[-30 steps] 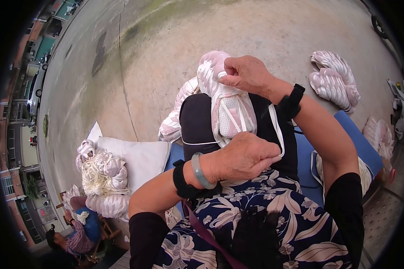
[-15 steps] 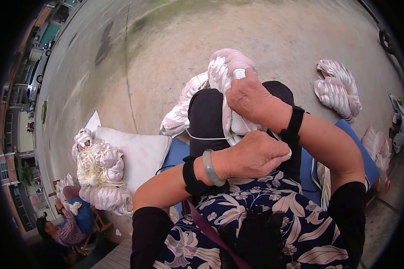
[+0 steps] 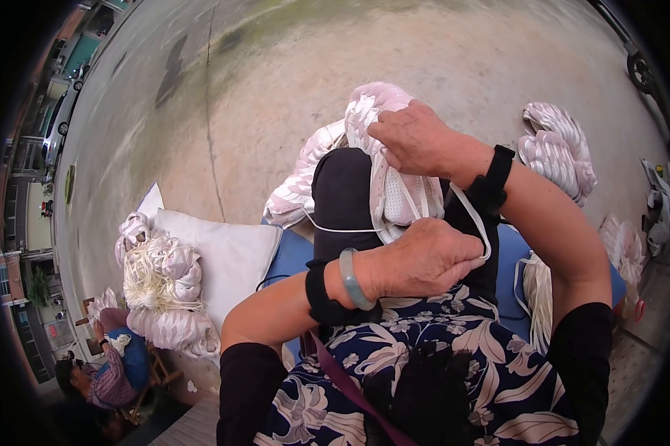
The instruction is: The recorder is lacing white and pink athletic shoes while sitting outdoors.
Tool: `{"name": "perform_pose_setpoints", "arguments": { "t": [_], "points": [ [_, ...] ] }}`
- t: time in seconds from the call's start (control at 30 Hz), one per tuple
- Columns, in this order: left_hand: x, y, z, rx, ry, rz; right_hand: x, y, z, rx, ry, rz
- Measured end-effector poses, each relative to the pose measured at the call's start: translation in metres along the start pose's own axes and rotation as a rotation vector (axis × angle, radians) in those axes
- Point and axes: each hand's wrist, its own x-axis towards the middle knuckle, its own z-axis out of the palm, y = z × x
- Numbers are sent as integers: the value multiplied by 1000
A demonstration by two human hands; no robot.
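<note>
A pink-and-white shoe upper (image 3: pixel 398 197) with a white mesh lining lies across my dark-trousered knees, joined to a bunch of similar uppers (image 3: pixel 372 108). My right hand (image 3: pixel 420 141) is closed at its far part, fingers curled against it; the fingertips are partly hidden. Nearer my body, my left hand (image 3: pixel 435 256) is closed on a white shoelace (image 3: pixel 486 230), which bows out in a loop to the right and runs back toward the upper. Thin strands of lace cross the lining under my right hand. Another white cord stretches over my left knee.
Tied uppers with pale laces (image 3: pixel 160 275) sit left beside a white cushion (image 3: pixel 223 245). Another bundle of uppers (image 3: pixel 558 152) lies on concrete at right; more laces (image 3: pixel 539 297) hang over blue fabric (image 3: pixel 509 260). At far left a person (image 3: pixel 112 379) sits on a chair.
The lace by my left hand now forms a slack loop to the right. My right hand has turned and shifted slightly on the upper, uncovering more lining and lace strands.
</note>
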Motion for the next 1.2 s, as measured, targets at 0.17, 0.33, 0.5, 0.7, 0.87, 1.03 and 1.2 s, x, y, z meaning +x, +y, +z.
{"name": "perform_pose_setpoints", "arguments": {
  "t": [0.17,0.33,0.5,0.7,0.87,1.03,1.2],
  "points": [
    [-3,1,-1,31,-12,-11,-10,-12,14,-154,36,49],
    [-6,3,-2,22,-12,-2,5,-17,0,-339,-22,-84],
    [-6,6,-6,13,-13,-32,34,-13,2,-252,-43,-301],
    [-10,6,-8,13,-18,-89,19,24,-14,222,-183,87],
    [-3,6,-2,-29,-46,-101,-11,40,-14,495,-100,220],
    [1,8,-3,3,-80,-126,-39,45,-2,581,9,271],
    [2,6,0,10,-98,-144,-40,40,7,665,192,278]
  ]
}}
